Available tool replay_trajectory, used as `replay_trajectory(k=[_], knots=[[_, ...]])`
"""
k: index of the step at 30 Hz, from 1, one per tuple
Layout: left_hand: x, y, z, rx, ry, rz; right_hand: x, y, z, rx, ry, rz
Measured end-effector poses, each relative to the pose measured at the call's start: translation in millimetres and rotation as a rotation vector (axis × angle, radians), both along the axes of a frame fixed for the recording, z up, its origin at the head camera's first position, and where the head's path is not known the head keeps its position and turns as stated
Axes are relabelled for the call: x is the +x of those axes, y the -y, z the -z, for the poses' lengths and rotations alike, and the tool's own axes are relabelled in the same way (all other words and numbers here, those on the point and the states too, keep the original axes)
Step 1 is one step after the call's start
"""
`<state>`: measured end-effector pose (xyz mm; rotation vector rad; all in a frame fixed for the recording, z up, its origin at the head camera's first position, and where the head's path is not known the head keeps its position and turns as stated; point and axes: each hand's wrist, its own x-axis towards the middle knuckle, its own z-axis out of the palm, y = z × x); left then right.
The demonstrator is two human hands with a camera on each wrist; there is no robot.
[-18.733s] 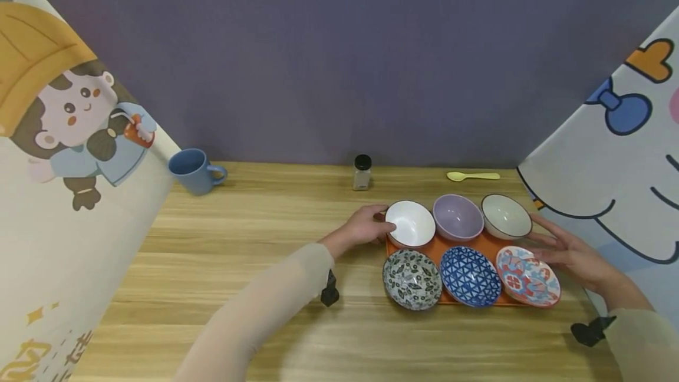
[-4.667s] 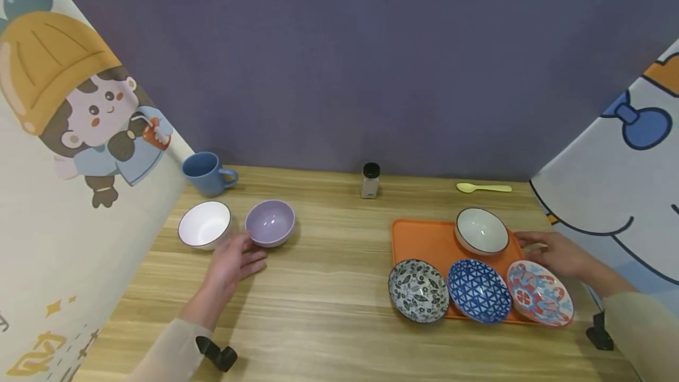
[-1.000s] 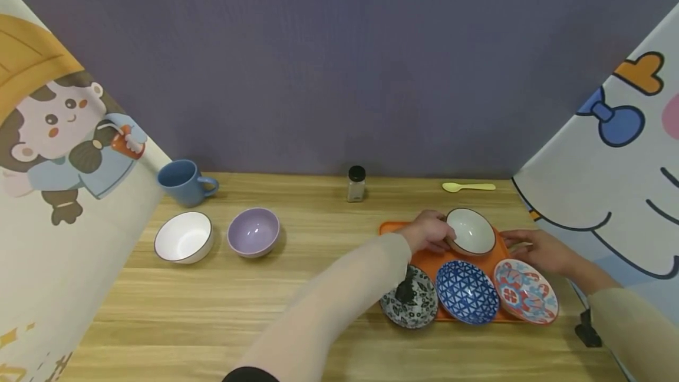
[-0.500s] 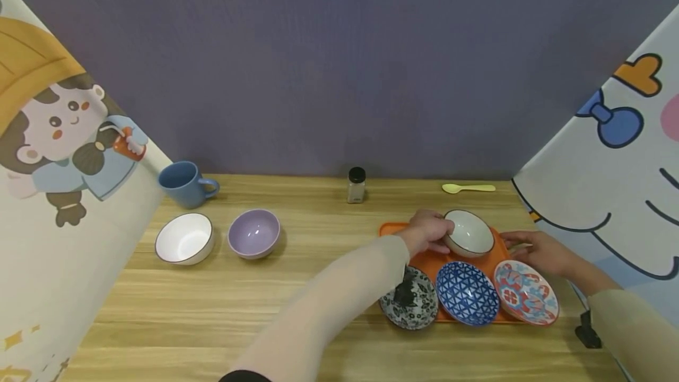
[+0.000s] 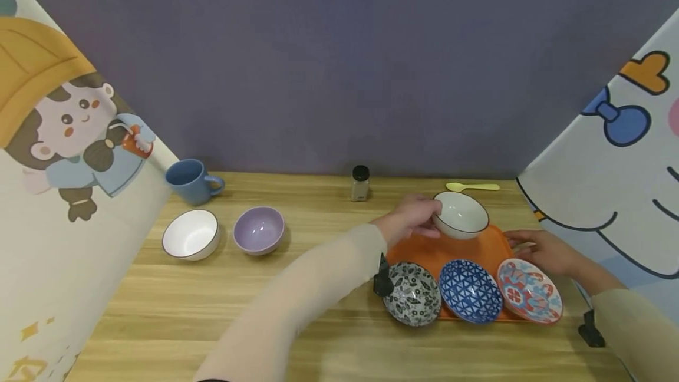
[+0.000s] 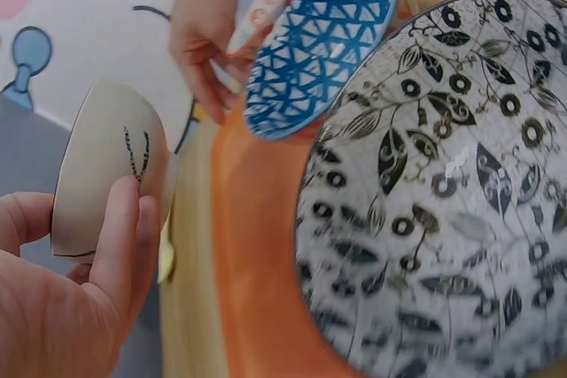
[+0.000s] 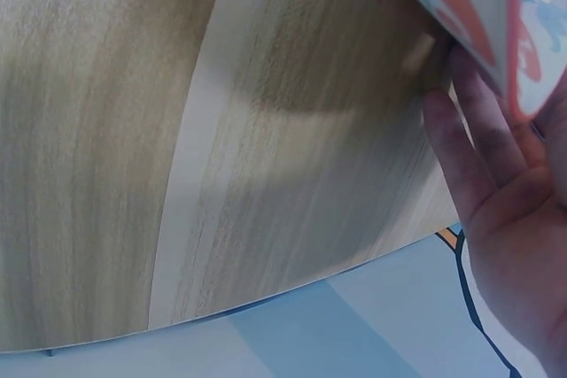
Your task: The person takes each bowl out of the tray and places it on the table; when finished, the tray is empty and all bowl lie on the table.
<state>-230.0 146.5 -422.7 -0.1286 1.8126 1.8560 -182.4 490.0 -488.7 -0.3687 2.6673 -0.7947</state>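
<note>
My left hand (image 5: 416, 215) grips an off-white bowl (image 5: 461, 215) with a dark rim by its left side, thumb at the rim and fingers along the outside. The bowl is raised above the back of the orange tray (image 5: 424, 247); the left wrist view shows a dark branch-like mark on its outside. At the tray's right edge rests my right hand (image 5: 543, 250), its fingers loosely extended and partly hidden beside the red-and-blue patterned bowl (image 5: 529, 290). A blue triangle-patterned bowl (image 5: 470, 291) and a black-and-white leaf-patterned bowl (image 5: 412, 293) stand along the tray's front.
To the left stand a white bowl (image 5: 191, 234) and a purple bowl (image 5: 259, 230), with a blue mug (image 5: 189, 181) behind them. A black-capped jar (image 5: 360, 183) and a yellow spoon (image 5: 472, 187) are near the back wall. Printed panels flank the wooden table (image 5: 175, 317).
Earlier, the white and purple bowls moved from the tray to the table's left. In the last half second, my left hand has lifted the off-white bowl off the tray. The right hand stays put.
</note>
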Motion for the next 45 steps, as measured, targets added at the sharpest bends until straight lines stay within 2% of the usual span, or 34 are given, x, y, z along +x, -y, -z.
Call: replay_trajectory(k=[5,9,15,20,27,31,37,45], knots=[[-8.7,34.9,-5.3,0.063,-0.008,0.013,-0.5,1.5,0.9,0.008,-0.047,-0.017],[-7.7,62.9,-9.8,0.104,-0.013,-0.026,-0.6,0.2,1.5,0.016,-0.052,-0.020],[4.4,103.1,-14.8,0.126,-0.032,-0.078,0.8,0.3,0.2,0.015,-0.049,-0.026],[17.7,138.8,-10.3,0.111,-0.035,-0.158,0.1,0.3,2.2,0.055,-0.072,-0.023],[39.2,184.4,9.0,0.104,-0.002,-0.324,0.0,-3.2,5.1,0.053,-0.087,-0.033],[47.5,200.2,21.2,0.117,0.002,-0.379,-1.0,-5.3,5.9,0.066,-0.084,-0.030],[55.3,212.1,37.3,0.122,0.015,-0.440,-2.5,-4.1,5.1,0.058,-0.052,-0.025],[59.2,211.2,54.5,0.127,0.008,-0.517,-0.7,-2.5,4.1,0.058,-0.042,-0.010]])
